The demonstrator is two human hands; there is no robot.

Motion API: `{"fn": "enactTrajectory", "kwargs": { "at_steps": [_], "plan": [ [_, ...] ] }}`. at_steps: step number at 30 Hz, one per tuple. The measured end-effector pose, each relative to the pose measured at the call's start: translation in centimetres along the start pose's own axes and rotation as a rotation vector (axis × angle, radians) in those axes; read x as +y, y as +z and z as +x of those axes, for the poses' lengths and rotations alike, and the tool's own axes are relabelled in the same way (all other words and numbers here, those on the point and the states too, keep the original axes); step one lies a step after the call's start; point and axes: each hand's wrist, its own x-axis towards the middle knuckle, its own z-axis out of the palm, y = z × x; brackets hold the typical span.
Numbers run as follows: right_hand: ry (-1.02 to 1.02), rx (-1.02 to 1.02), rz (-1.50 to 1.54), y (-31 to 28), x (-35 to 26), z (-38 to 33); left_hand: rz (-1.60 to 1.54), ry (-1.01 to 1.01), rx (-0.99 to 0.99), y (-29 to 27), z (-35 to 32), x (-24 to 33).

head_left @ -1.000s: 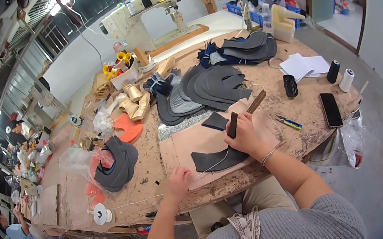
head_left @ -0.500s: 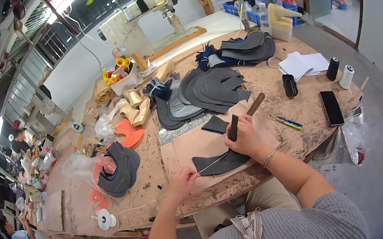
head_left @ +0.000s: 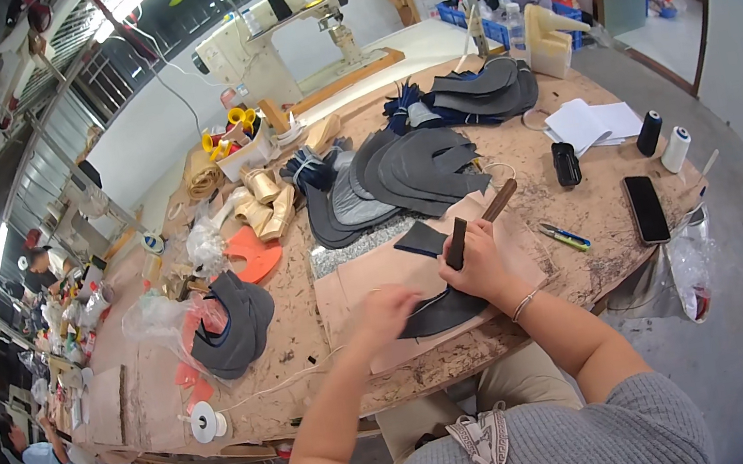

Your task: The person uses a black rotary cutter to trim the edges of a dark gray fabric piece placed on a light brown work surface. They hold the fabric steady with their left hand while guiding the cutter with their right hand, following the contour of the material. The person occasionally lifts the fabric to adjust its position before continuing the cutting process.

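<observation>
A curved dark grey piece of sheet material (head_left: 444, 313) lies on a pale brown board (head_left: 354, 304) at the table's front edge. My right hand (head_left: 481, 268) is closed around a hammer-like tool with a dark bar head (head_left: 457, 244) and brown wooden handle (head_left: 501, 199), pressing at the curved piece's right part. My left hand (head_left: 386, 316), slightly blurred, hovers over the piece's left end, its fingers pinched at a thin white cord (head_left: 437, 298) along the upper edge. The cord trails from a white spool (head_left: 208, 422). A smaller dark piece (head_left: 419, 240) lies just beyond.
Stacked dark grey pieces (head_left: 420, 170) lie behind the board. Curved dark parts (head_left: 235, 328) sit at left. Pliers-like snips (head_left: 565, 237), a phone (head_left: 646, 209), a black case (head_left: 566, 164) and thread cones (head_left: 675, 148) are at right. A sewing machine (head_left: 262, 49) stands at the back.
My left hand has moved up and to the right, over the curved piece's left end and closer to my right hand. My right hand stays on the piece with the tool.
</observation>
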Motion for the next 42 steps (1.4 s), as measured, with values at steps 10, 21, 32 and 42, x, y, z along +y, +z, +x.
{"fn": "enactTrajectory", "kwargs": {
  "at_steps": [10,21,32,42],
  "plan": [
    [0.015,-0.001,0.018,0.1,0.0,0.0,-0.140,-0.185,-0.256,2.5,2.4,0.3],
    [-0.186,-0.022,-0.037,0.2,-2.3,0.4,0.419,0.433,0.033,3.4,-0.3,0.2],
    [-0.174,0.034,-0.190,-0.9,-1.0,2.8,0.252,0.072,0.303,9.3,1.1,2.9],
    [-0.161,0.073,0.004,-1.9,-2.1,3.1,0.270,0.315,0.135,6.1,-0.3,0.6]
  ]
}}
